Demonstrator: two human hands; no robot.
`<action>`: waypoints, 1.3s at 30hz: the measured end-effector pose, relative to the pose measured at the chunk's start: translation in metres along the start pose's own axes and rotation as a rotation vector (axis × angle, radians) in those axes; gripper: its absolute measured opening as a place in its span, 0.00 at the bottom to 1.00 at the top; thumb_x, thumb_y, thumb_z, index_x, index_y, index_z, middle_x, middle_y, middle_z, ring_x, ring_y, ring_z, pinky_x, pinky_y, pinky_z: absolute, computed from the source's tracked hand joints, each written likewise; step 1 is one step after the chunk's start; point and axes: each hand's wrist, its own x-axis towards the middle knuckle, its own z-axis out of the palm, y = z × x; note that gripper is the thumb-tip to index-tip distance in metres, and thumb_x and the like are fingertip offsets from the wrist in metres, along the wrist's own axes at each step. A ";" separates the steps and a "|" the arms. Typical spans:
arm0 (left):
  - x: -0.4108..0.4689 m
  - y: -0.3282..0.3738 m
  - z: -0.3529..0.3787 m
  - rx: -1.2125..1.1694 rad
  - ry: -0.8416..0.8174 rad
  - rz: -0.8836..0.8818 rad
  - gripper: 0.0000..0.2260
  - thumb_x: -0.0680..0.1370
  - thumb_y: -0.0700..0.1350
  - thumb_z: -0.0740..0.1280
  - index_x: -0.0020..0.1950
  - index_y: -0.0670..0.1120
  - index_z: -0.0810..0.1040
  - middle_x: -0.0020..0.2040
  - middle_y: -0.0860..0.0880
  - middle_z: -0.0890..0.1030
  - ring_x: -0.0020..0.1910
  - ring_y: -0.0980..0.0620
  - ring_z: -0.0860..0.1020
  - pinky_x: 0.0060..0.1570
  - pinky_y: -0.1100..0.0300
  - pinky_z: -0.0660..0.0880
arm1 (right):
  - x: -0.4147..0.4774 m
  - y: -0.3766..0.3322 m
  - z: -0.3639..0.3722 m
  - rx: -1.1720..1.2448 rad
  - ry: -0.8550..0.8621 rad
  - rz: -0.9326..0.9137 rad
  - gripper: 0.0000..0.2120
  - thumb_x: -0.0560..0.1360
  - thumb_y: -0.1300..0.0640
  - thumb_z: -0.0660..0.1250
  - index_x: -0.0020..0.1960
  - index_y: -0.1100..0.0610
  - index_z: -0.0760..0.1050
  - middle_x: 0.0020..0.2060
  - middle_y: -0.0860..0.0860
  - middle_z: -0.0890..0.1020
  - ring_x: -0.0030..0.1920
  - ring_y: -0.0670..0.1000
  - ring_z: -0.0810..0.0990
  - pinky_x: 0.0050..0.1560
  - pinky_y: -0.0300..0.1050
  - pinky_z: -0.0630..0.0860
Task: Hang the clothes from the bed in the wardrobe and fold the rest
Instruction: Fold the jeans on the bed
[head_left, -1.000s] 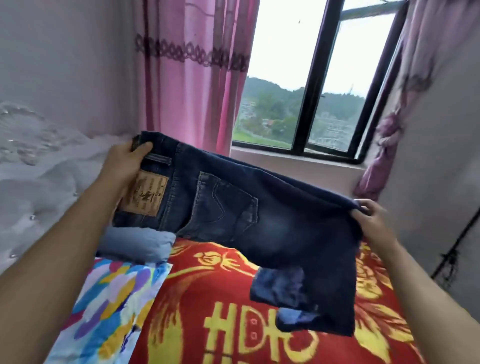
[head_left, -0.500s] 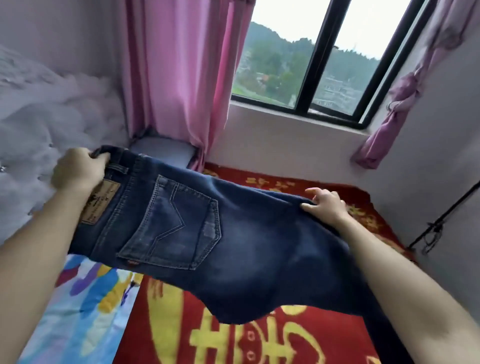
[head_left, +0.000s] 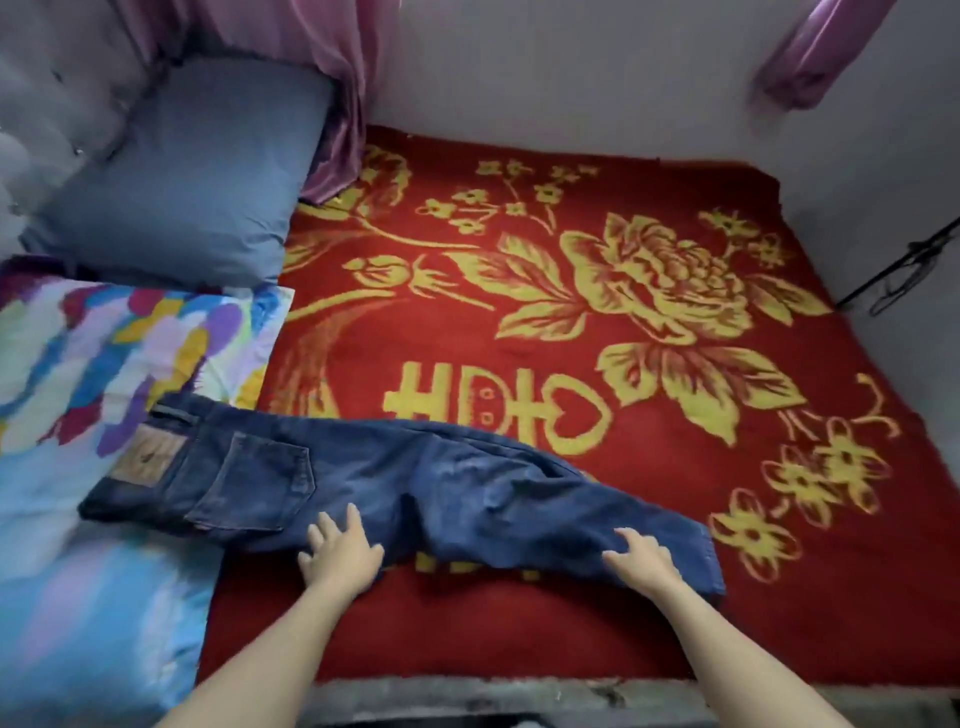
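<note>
Dark blue jeans lie folded lengthwise across the near part of the bed, waistband with a tan leather patch at the left, leg end at the right. The waistband end rests on a colourful pillow. My left hand lies flat with spread fingers on the near edge of the jeans around the seat. My right hand rests flat on the lower leg, fingers apart. Neither hand grips the cloth.
A red blanket with yellow flowers covers the bed. A blue-grey pillow lies at the far left by a pink curtain. The bed's near edge runs along the bottom. A black cable hangs at the right wall.
The jeans were held up in the air by both hands; now they lie on the bed and both hands have let go and rest flat on them. My view has tilted down.
</note>
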 end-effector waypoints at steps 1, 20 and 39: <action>-0.006 0.023 0.016 0.036 -0.018 0.027 0.31 0.79 0.55 0.57 0.77 0.49 0.46 0.76 0.40 0.48 0.74 0.41 0.50 0.69 0.47 0.57 | 0.011 0.027 -0.001 0.035 -0.007 0.037 0.26 0.76 0.46 0.60 0.73 0.50 0.62 0.69 0.56 0.67 0.69 0.58 0.65 0.66 0.50 0.65; -0.022 0.242 0.175 0.086 -0.096 0.332 0.27 0.80 0.53 0.59 0.77 0.50 0.54 0.77 0.46 0.55 0.75 0.49 0.54 0.70 0.57 0.57 | 0.132 0.164 0.073 1.278 0.052 0.476 0.16 0.71 0.64 0.71 0.57 0.61 0.71 0.52 0.60 0.80 0.49 0.58 0.79 0.53 0.54 0.76; -0.055 0.321 0.104 -1.381 -0.428 -0.095 0.11 0.82 0.46 0.59 0.57 0.41 0.75 0.49 0.39 0.82 0.45 0.41 0.82 0.42 0.50 0.77 | 0.032 0.099 0.003 1.052 0.080 -0.482 0.24 0.68 0.57 0.75 0.60 0.51 0.69 0.58 0.51 0.73 0.59 0.50 0.74 0.61 0.45 0.70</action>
